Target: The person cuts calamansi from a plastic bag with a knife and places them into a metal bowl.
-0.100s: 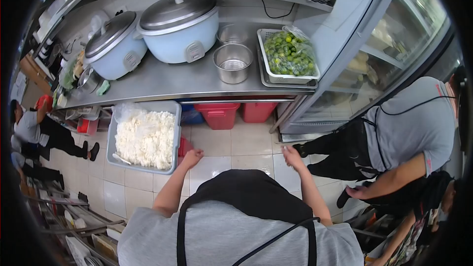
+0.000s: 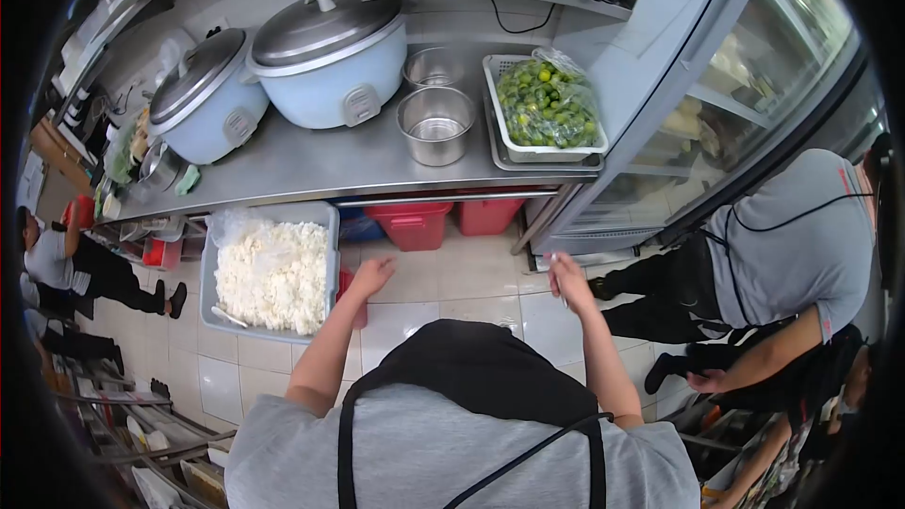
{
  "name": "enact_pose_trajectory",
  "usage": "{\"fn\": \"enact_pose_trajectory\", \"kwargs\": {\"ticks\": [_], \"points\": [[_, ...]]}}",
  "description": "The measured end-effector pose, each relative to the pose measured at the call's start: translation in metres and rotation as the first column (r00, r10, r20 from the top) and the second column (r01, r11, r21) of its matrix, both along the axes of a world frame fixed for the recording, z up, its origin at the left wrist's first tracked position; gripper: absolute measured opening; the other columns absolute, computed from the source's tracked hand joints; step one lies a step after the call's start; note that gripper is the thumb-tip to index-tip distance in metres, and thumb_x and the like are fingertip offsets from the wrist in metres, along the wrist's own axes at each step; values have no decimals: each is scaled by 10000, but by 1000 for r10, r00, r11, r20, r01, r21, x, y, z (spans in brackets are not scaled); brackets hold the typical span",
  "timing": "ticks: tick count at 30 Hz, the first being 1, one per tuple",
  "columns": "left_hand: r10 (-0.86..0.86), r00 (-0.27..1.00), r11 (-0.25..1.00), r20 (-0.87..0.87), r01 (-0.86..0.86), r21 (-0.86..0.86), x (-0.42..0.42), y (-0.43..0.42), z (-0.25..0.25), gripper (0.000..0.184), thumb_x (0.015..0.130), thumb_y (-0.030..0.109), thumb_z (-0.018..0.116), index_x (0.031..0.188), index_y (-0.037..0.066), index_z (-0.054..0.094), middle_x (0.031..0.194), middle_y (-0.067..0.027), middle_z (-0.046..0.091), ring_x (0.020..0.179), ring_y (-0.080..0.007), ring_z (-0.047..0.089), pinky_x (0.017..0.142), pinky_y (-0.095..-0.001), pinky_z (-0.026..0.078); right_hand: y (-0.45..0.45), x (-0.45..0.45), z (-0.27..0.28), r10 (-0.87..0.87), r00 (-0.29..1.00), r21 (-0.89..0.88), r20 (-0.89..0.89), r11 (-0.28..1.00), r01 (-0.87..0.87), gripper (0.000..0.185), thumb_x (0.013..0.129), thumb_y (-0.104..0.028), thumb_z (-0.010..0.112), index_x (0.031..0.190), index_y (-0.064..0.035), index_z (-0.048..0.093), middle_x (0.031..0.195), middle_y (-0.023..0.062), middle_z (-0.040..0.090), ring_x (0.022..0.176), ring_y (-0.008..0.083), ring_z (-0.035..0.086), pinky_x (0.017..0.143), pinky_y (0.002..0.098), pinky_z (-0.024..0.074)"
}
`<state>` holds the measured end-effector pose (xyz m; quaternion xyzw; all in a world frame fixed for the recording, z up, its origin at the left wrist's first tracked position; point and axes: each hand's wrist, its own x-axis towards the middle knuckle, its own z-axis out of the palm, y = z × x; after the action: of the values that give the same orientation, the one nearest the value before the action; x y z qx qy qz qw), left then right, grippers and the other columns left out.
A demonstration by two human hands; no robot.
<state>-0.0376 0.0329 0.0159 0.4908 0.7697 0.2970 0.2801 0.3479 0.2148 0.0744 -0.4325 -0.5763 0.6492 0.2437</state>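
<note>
My left hand (image 2: 374,276) is held out over the floor, just right of a grey plastic tub (image 2: 335,254) of cooked white rice (image 2: 269,273). Its fingers are loosely extended, with nothing visible in them. A clear plastic bag (image 2: 236,226) lies over the rice at the back left, and a pale utensil handle (image 2: 229,318) rests at the tub's front left. My right hand (image 2: 567,278) is raised near the fridge base, fingers closed around something small, thin and pale that I cannot make out. Neither hand touches the tub.
A steel counter (image 2: 311,165) carries two blue rice cookers (image 2: 330,75), steel pots (image 2: 436,127) and a white basket (image 2: 504,132) of bagged green limes (image 2: 547,104). Red bins (image 2: 412,224) stand below. A glass-door fridge (image 2: 650,160) and a co-worker (image 2: 792,236) are at right; other people are at far left.
Both my hands have risen slightly forward, and the left fingers have loosened. The view has shifted a little, so the counter sits slightly lower and further left.
</note>
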Motion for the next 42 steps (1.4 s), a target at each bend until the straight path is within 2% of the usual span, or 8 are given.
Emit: {"fn": "enact_pose_trajectory", "kwargs": {"ticks": [12, 19, 25, 28, 30, 31, 35, 42], "points": [[-173, 963, 752, -205, 264, 604, 102, 374, 180, 197, 799, 87, 535, 947, 5, 636, 947, -161, 628, 883, -351, 595, 777, -386, 474, 234, -120, 109, -61, 975, 429, -213, 891, 150, 254, 920, -214, 490, 1082, -26, 437, 936, 84, 511, 579, 159, 612, 436, 234, 448], [-103, 925, 793, -366, 299, 531, 120, 474, 151, 259, 736, 131, 635, 954, -9, 636, 973, -183, 616, 935, -349, 566, 836, -398, 447, 298, -48, 88, -181, 971, 44, -158, 981, 190, 249, 919, -222, 480, 1063, -23, 440, 814, 87, 555, 519, 171, 606, 408, 249, 445], [-72, 909, 902, -410, 234, 362, 125, 483, 161, 379, 687, 171, 719, 984, -39, 611, 942, -162, 601, 941, -297, 568, 845, -360, 447, 291, -36, 92, -171, 965, 117, -200, 974, 196, 194, 911, -144, 501, 1037, -10, 439, 798, 71, 567, 511, 130, 571, 410, 227, 431], [-135, 991, 926, 20, 119, 358, 116, 480, 177, 351, 770, 148, 664, 1052, -42, 574, 954, -124, 597, 867, -240, 604, 785, -304, 480, 289, -35, 104, -234, 937, 183, -259, 941, 286, 222, 910, -132, 504, 1083, -9, 438, 798, 65, 587, 523, 109, 555, 432, 220, 428], [-222, 690, 912, 689, -104, 398, 110, 469, 187, 328, 854, 136, 578, 1143, -14, 537, 979, -88, 596, 888, -182, 605, 771, -276, 479, 284, -33, 114, -249, 917, 193, -313, 928, 318, 261, 908, -126, 510, 1130, -10, 437, 800, 61, 596, 529, 96, 543, 450, 218, 428], [-218, 598, 926, 771, -122, 356, 110, 459, 196, 317, 889, 68, 504, 1193, -20, 488, 1056, -92, 573, 907, -206, 605, 828, -294, 486, 281, -33, 120, -214, 924, 132, -316, 955, 266, 303, 905, -105, 503, 1182, -15, 419, 805, 61, 585, 549, 92, 525, 480, 214, 426], [-294, 311, 927, 903, -135, 349, 98, 444, 202, 319, 876, 20, 504, 1189, -36, 497, 1093, -80, 554, 945, -204, 593, 932, -334, 459, 263, -48, 124, -148, 958, 158, -243, 969, 190, 486, 906, -66, 479, 1361, -36, 312, 802, 44, 559, 576, 75, 473, 527, 204, 408], [-367, 299, 920, 881, -24, 391, 88, 439, 200, 336, 870, 44, 540, 1198, -18, 510, 1108, -61, 554, 961, -154, 577, 911, -326, 465, 247, -79, 124, -103, 995, 571, -3, 816, 86, 400, 928, -92, 441, 1327, -65, 420, 763, 23, 516, 524, 49, 428, 475, 188, 373]]}}
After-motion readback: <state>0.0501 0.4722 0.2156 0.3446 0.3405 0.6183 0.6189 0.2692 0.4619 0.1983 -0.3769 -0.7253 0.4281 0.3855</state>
